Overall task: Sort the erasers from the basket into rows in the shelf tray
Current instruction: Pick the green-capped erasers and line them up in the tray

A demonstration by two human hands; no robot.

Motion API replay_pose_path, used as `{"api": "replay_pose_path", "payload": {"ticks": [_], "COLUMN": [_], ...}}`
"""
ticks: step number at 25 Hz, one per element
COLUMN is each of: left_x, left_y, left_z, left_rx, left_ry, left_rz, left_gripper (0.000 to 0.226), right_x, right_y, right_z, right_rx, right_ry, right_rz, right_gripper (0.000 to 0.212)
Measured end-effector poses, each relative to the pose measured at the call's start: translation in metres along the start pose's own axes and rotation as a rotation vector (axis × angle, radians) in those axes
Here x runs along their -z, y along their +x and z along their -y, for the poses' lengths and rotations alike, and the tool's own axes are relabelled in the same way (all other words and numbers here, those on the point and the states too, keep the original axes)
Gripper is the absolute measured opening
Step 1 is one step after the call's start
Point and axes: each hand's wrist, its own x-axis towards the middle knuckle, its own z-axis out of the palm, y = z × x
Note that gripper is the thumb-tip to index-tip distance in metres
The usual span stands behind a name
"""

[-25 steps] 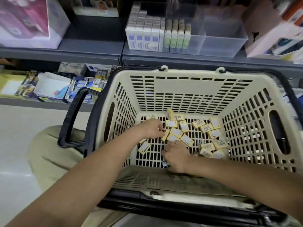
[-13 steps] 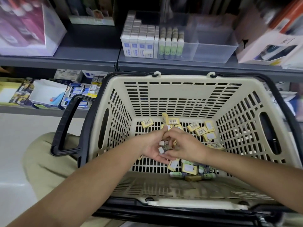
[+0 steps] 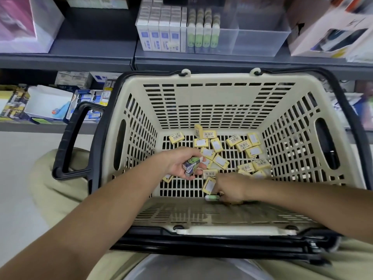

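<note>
A cream plastic basket (image 3: 201,102) with a black rim rests on my lap. Several small yellow eraser boxes (image 3: 244,145) lie scattered on its slotted floor. My left hand (image 3: 181,164) hovers inside the basket, palm up, and holds a small stack of green-and-blue erasers (image 3: 191,166). My right hand (image 3: 230,186) reaches down at the near wall, fingers curled by a green-and-white eraser (image 3: 212,197). The clear shelf tray (image 3: 260,40) stands above on the grey shelf, with rows of blue-white erasers (image 3: 161,35) and green erasers (image 3: 203,35) in its left part.
The right compartments of the tray hold nothing. A pink-white box (image 3: 24,25) sits at the shelf's left, white product boxes (image 3: 331,27) at its right. A lower shelf at left holds stationery packs (image 3: 50,102). The basket's black handle (image 3: 72,138) hangs out to the left.
My hands met in the middle, the left taking erasers from the right. They have parted: the left keeps the stack, the right has dropped to the near wall.
</note>
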Motion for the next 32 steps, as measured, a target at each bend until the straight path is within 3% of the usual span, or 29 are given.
{"api": "replay_pose_path", "payload": {"ticks": [4,7,12,18,21,23,25,27,29,32], "left_x": [-0.004,-0.003,-0.001,-0.015,-0.026,-0.031,-0.031,-0.029,-0.025,-0.022], "left_y": [0.001,0.003,0.002,0.004,0.001,0.001,0.003,0.004,0.004,0.003], "left_z": [0.003,0.004,0.001,-0.007,-0.007,-0.006,-0.004,-0.003,-0.005,-0.007], "left_rx": [0.028,0.031,-0.023,-0.115,-0.101,-0.138,-0.169,-0.169,-0.173,-0.198], "left_ry": [0.014,-0.009,-0.091,-0.318,-0.338,-0.301,-0.239,-0.196,-0.172,-0.161], "left_rz": [0.012,0.003,-0.062,-0.195,-0.067,-0.009,-0.023,-0.058,-0.089,-0.115], "left_gripper": [0.022,0.026,0.026,0.030,0.041,0.048,0.039,0.016,0.009,0.010], "right_x": [-0.005,-0.008,0.032,0.047,0.046,0.048,0.050,0.047,0.035,0.017], "right_y": [0.006,0.009,0.002,-0.014,-0.020,-0.024,-0.029,-0.034,-0.034,-0.023], "right_z": [0.006,0.009,-0.010,-0.013,-0.006,-0.007,-0.024,-0.044,-0.049,-0.046], "right_rx": [-0.003,-0.029,-0.259,-0.491,-0.429,-0.320,-0.334,-0.363,-0.370,-0.358], "right_ry": [-0.184,-0.124,0.866,1.419,1.506,1.430,1.142,0.691,0.282,0.017], "right_rz": [-0.032,-0.072,-0.318,-0.482,-0.585,-0.580,-0.575,-0.422,-0.174,-0.055], "right_gripper": [0.025,0.022,0.001,0.004,0.004,0.003,0.006,0.011,0.022,0.032]}}
